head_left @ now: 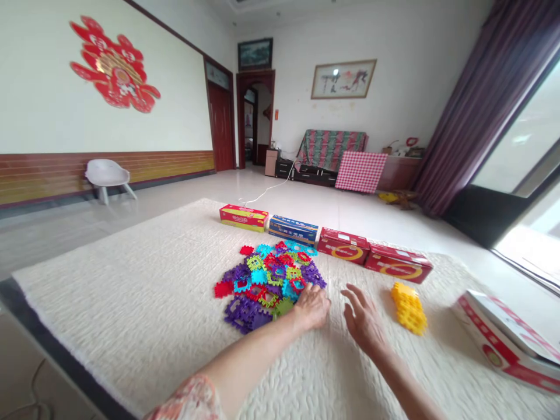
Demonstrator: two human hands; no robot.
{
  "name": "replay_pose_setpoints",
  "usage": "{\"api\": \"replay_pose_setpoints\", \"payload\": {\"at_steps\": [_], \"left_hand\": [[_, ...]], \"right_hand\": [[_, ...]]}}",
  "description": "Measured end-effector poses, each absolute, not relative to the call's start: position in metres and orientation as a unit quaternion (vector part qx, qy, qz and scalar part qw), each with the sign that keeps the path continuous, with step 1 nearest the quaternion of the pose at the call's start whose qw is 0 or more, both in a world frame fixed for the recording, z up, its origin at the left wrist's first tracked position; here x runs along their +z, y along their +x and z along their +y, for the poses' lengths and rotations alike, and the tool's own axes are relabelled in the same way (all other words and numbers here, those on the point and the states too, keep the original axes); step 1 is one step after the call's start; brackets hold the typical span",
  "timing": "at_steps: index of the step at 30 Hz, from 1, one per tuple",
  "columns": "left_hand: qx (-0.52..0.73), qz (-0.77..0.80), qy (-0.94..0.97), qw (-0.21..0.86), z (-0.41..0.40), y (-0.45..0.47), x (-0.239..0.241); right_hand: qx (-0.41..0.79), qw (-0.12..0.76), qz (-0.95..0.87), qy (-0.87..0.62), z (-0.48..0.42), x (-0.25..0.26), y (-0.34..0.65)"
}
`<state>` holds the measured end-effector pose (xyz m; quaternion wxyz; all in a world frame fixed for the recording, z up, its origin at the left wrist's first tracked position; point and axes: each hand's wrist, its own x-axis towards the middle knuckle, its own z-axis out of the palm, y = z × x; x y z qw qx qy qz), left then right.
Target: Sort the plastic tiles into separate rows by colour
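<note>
The left hand (312, 306), just below and right of the frame's centre, has its fingers curled down at the right edge of a pile of notched pieces (259, 276); whether it pinches one cannot be told, as the fingertips are hidden. The right hand (362, 319), beside it to the right, is apart from the pile, its fingers loosely spread and its grip bare. The pile lies at the centre of the frame, red, blue, green and purple pieces overlapping on a cream quilted cover (131, 291). They look like thin plastic: likely light, fairly stiff and a little smooth, unlikely to break, though the toothed edges may catch on neighbours. A pinch across two opposite edges, or through a cut-out window, should hold best. Right of the right hand sits a yellow cluster (409, 309) of similar pieces. Behind the pile, a row of cartons runs rightward: a red-and-yellow box (244, 219), a blue box (293, 230) and two dark red boxes (343, 246); no contents show. A white-and-red box (503, 341) stands at lower right, its contents also out of sight.
</note>
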<state>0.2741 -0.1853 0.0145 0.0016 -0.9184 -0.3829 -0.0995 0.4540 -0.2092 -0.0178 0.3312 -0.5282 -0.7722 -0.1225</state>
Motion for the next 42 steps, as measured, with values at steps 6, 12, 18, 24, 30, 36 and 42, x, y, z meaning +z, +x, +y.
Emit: {"api": "replay_pose_setpoints", "payload": {"at_steps": [6, 12, 18, 24, 30, 36, 42], "left_hand": [[-0.226, -0.344, -0.911, -0.022, -0.154, 0.238, 0.021], [-0.225, -0.419, -0.880, -0.007, -0.070, 0.227, 0.031], [-0.154, -0.497, -0.854, -0.010, -0.003, 0.240, 0.022], [-0.094, -0.553, -0.825, -0.060, 0.008, 0.257, 0.008], [-0.043, -0.562, -0.823, -0.065, -0.011, 0.258, 0.017], [-0.007, -0.531, -0.845, -0.056, -0.037, 0.245, 0.028], [-0.016, -0.472, -0.881, -0.029, -0.042, 0.222, 0.037]], "right_hand": [[-0.003, 0.383, -0.697, -0.606, -0.160, -0.037, 0.405], [0.020, 0.369, -0.716, -0.592, -0.159, -0.040, 0.412], [0.047, 0.366, -0.713, -0.596, -0.162, -0.039, 0.411], [0.046, 0.377, -0.708, -0.595, -0.162, -0.040, 0.412], [0.049, 0.369, -0.714, -0.593, -0.162, -0.038, 0.412], [0.045, 0.369, -0.717, -0.590, -0.162, -0.038, 0.411], [0.058, 0.387, -0.719, -0.575, -0.159, -0.044, 0.411]]}}
